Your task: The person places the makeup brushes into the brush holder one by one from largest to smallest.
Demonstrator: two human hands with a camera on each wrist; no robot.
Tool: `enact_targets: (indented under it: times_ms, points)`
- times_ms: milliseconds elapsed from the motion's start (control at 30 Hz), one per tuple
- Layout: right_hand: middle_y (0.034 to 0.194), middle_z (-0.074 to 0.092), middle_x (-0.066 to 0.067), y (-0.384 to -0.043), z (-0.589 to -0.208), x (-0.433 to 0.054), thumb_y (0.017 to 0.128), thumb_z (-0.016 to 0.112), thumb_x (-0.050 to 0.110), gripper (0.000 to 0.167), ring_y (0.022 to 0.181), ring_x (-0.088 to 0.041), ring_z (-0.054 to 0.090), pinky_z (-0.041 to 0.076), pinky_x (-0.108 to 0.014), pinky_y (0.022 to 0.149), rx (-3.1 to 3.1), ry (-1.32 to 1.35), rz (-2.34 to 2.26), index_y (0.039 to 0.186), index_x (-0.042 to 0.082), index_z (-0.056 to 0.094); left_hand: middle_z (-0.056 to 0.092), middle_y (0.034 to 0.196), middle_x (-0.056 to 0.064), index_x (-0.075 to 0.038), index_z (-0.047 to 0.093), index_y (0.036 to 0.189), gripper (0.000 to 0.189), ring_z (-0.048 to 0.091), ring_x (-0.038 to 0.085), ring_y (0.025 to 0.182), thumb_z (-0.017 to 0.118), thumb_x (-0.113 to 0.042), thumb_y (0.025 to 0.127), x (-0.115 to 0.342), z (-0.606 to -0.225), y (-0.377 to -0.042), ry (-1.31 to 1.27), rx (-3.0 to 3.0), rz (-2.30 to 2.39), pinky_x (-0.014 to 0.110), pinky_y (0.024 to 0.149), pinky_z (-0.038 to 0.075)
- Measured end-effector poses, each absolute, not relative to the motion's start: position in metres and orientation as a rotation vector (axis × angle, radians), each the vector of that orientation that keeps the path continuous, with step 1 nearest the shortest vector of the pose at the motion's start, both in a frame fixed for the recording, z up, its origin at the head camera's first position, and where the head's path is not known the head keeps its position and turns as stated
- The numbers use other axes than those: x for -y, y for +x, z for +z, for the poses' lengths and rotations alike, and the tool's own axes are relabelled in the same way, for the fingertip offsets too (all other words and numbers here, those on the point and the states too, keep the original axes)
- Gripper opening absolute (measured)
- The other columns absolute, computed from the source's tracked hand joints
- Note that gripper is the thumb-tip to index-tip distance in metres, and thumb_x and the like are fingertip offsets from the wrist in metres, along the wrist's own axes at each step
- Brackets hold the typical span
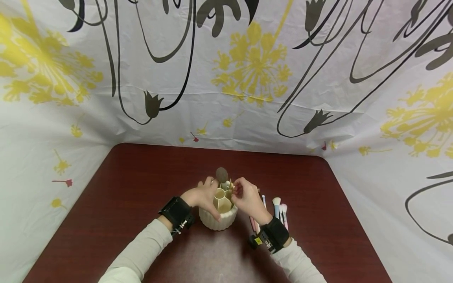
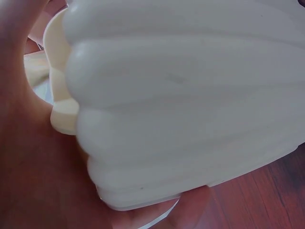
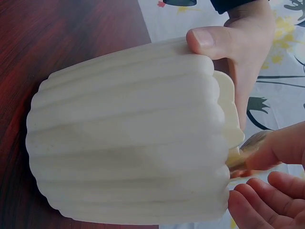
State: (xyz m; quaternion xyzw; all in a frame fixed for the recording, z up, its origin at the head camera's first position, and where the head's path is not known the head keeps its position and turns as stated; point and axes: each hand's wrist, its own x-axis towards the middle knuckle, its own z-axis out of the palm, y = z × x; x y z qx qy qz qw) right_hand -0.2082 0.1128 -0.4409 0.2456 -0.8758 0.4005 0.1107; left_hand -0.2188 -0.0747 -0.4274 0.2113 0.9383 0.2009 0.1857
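Note:
A white ribbed brush holder [image 1: 218, 220] stands upright on the table, with round cream compartments [image 1: 220, 193] inside its scalloped rim. My left hand [image 1: 204, 198] grips it from the left, the thumb on its near outer side and the fingers around the far side. A brush with a round grey-brown head [image 1: 221, 175] rises from the back of the holder. My right hand [image 1: 246, 197] is at the right rim, its thumb and forefinger pinching a shiny gold and brown piece [image 3: 245, 157], whose kind I cannot tell. The other right fingers are bent beside the rim.
Several makeup brushes [image 1: 277, 204] lie on the dark red wooden table [image 1: 159, 169] right of the holder, partly hidden under the right wrist. A patterned white sheet [image 1: 226, 118] hangs behind the table and along its sides.

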Motion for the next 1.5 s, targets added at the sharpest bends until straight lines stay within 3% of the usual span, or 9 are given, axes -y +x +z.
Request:
enact_targets:
  times_ms: [300,567,700,867,1000,1167,1367,1500]
  points:
    - [0.077,0.056,-0.007,-0.208,-0.442,-0.119,0.067,0.062,-0.006,0.027,0.066,-0.014,0.057,0.048,-0.024,0.057,2.462,0.794,1.171,0.093,-0.003,0.053,0.024,0.136,0.021,-0.002,0.024,0.140,0.124,0.033,0.043,0.114,0.083,-0.054,0.045,0.075,-0.427,-0.219,0.600,-2.642,0.583,0.049,0.087,0.039]
    - [0.079,0.057,-0.007,-0.213,-0.449,-0.142,0.074,0.062,-0.002,0.026,0.069,-0.014,0.057,0.049,-0.030,0.061,2.523,0.649,1.180,0.099,0.000,0.055,-0.002,0.150,0.017,-0.002,0.008,0.145,0.130,0.012,0.055,0.126,0.083,-0.052,0.050,0.079,-0.425,-0.216,0.603,-2.554,0.653,0.059,0.098,0.025]
    - [0.079,0.058,-0.007,-0.218,-0.458,-0.157,0.076,0.062,0.000,0.026,0.069,-0.015,0.057,0.047,-0.028,0.062,2.639,0.511,1.117,0.101,0.000,0.057,-0.005,0.151,0.014,-0.003,0.005,0.145,0.131,0.010,0.055,0.127,0.082,-0.053,0.051,0.080,-0.424,-0.217,0.621,-2.546,0.644,0.060,0.099,0.022]
    - [0.082,0.058,-0.008,-0.224,-0.473,-0.175,0.077,0.060,0.002,0.027,0.072,-0.017,0.055,0.044,-0.030,0.061,2.797,0.381,1.049,0.104,0.000,0.057,-0.003,0.151,0.013,-0.004,0.005,0.145,0.131,0.016,0.055,0.125,0.083,-0.051,0.051,0.082,-0.422,-0.219,0.639,-2.531,0.630,0.060,0.096,0.028]
    - [0.085,0.057,-0.013,-0.227,-0.485,-0.185,0.076,0.060,0.001,0.030,0.075,-0.024,0.055,0.043,-0.032,0.061,2.860,0.352,1.030,0.106,-0.004,0.056,0.005,0.149,0.014,-0.006,0.008,0.146,0.130,0.021,0.049,0.125,0.084,-0.049,0.049,0.084,-0.421,-0.221,0.643,-2.518,0.636,0.056,0.094,0.032]
    - [0.086,0.057,-0.015,-0.230,-0.498,-0.191,0.075,0.064,0.003,0.033,0.072,-0.022,0.054,0.043,-0.033,0.059,2.963,0.302,0.955,0.106,-0.006,0.055,0.014,0.145,0.016,-0.007,0.013,0.145,0.129,0.026,0.042,0.124,0.086,-0.047,0.046,0.088,-0.420,-0.221,0.635,-2.520,0.651,0.051,0.092,0.035]
    - [0.081,0.054,-0.010,-0.231,-0.512,-0.194,0.075,0.066,0.007,0.035,0.068,-0.019,0.048,0.033,-0.042,0.073,3.053,0.279,0.817,0.107,-0.005,0.055,0.018,0.140,0.016,-0.006,0.015,0.144,0.127,0.030,0.040,0.121,0.087,-0.044,0.046,0.092,-0.420,-0.222,0.644,-2.521,0.664,0.048,0.091,0.037]
    - [0.085,0.052,-0.012,-0.230,-0.517,-0.194,0.076,0.063,0.005,0.036,0.064,-0.017,0.046,0.037,-0.034,0.065,3.064,0.269,0.826,0.109,-0.006,0.054,0.020,0.137,0.014,-0.007,0.016,0.144,0.127,0.033,0.039,0.119,0.086,-0.045,0.046,0.094,-0.423,-0.223,0.651,-2.530,0.663,0.045,0.090,0.039]
